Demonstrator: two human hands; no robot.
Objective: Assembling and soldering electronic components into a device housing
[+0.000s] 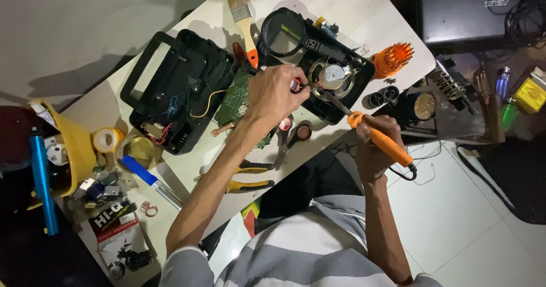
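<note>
Seen from above: right hand [376,150] gripped an orange soldering iron [380,138], tip at the speaker [331,75] in an opened black casing [318,102] on the worktop [364,14]. Left hand [277,93] pinched something small beside it. Best kept steady, touched briefly.

Orange soldering iron [380,139], green circuit board [235,99], black casing [176,88], yellow tape roll [107,139], grey-and-white striped shirt [307,253]

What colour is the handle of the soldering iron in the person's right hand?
Orange; the soldering iron, gripped by the right hand, shows clearly in the head view.
</note>
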